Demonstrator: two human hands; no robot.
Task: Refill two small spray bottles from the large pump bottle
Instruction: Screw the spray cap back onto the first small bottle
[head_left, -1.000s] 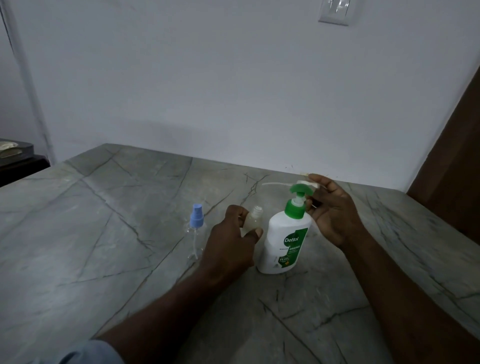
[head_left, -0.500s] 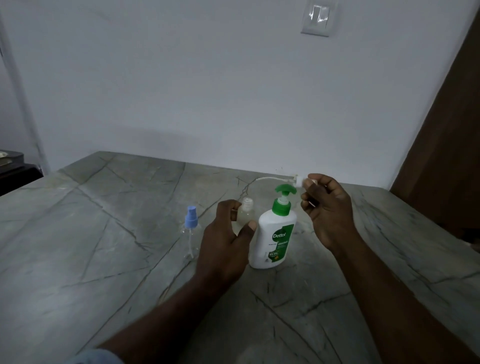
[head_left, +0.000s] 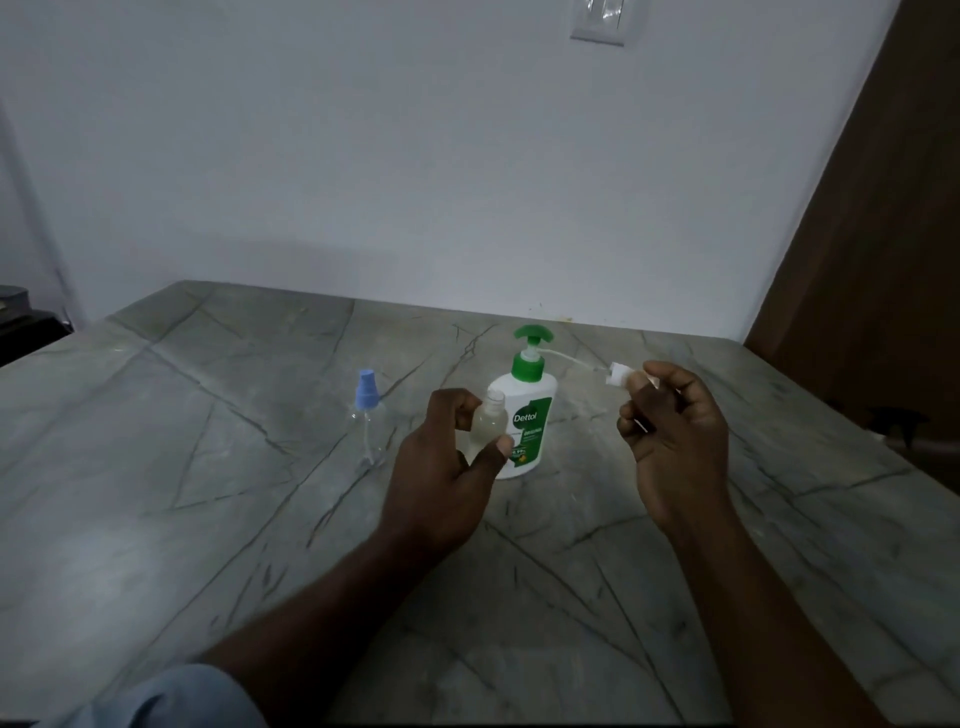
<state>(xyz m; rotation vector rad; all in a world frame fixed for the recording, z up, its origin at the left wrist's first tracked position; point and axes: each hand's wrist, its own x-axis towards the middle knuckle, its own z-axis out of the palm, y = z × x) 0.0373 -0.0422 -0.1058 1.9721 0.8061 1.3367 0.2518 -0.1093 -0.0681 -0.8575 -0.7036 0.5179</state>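
Note:
A white pump bottle (head_left: 524, 410) with a green pump head and a Dettol label stands upright on the grey stone table (head_left: 208, 467). My left hand (head_left: 441, 467) grips a small open clear bottle (head_left: 489, 421) just in front of it, its neck uncapped, with pale liquid inside. My right hand (head_left: 670, 431) pinches a white spray cap (head_left: 621, 375) to the right of the pump bottle; its thin dip tube points left toward the pump. A second small clear spray bottle with a blue cap (head_left: 366, 415) stands alone to the left.
A white wall runs close behind the table, with a switch plate (head_left: 600, 21) high up. A brown door (head_left: 872, 260) stands at the right, past the table's right edge. Dark furniture (head_left: 21, 317) sits beyond the left edge.
My right hand has moved right, away from the pump head, carrying the white spray cap with its tube. My left hand keeps its hold on the small open bottle.

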